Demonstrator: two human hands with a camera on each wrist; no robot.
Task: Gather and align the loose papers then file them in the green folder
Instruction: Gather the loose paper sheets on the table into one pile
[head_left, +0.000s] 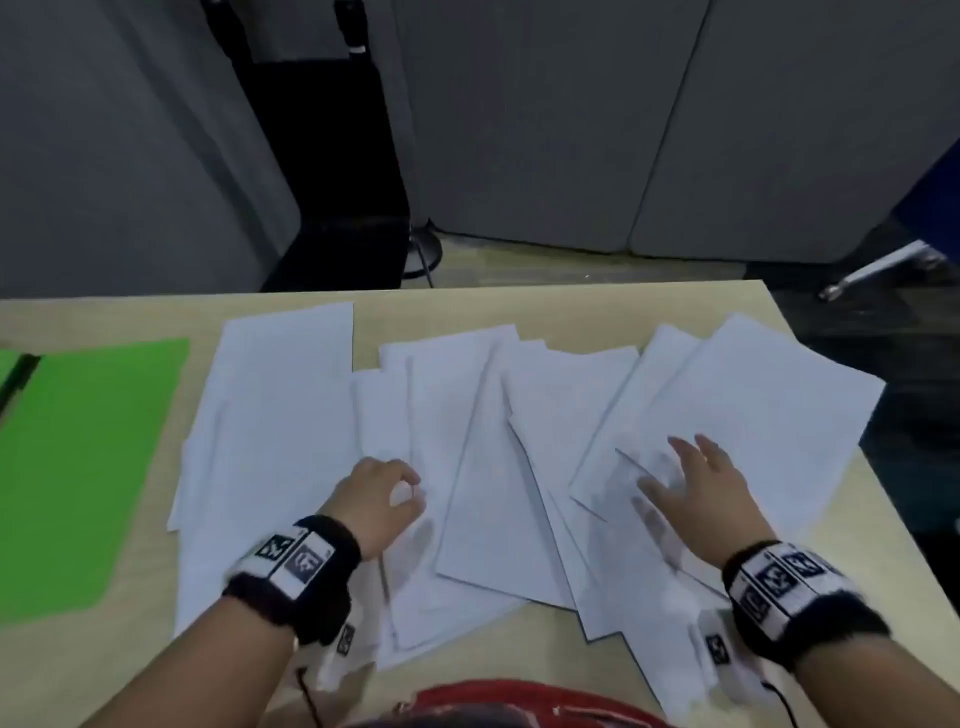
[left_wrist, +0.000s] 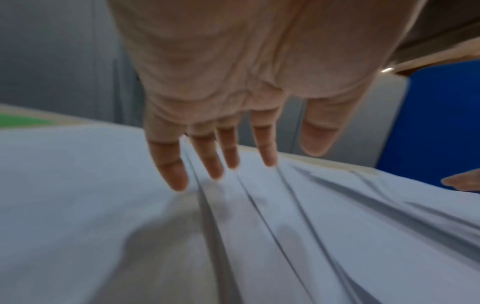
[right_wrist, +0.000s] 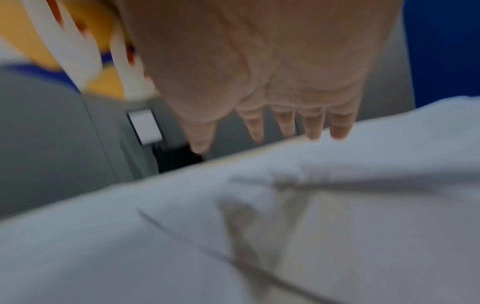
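While my head view shows the green folder, wrist views show both hands loose-fingered over papers.

The loose rectangular paper sheets are plain white with a faint bluish cast. The flat card folder is bright green, with a black strip near its left edge. The wooden tabletop is pale beige. My wrist bands are black and carry white tags printed with black square-pattern markers. My shirt is red. The partition panels behind are grey; one panel is deep blue.
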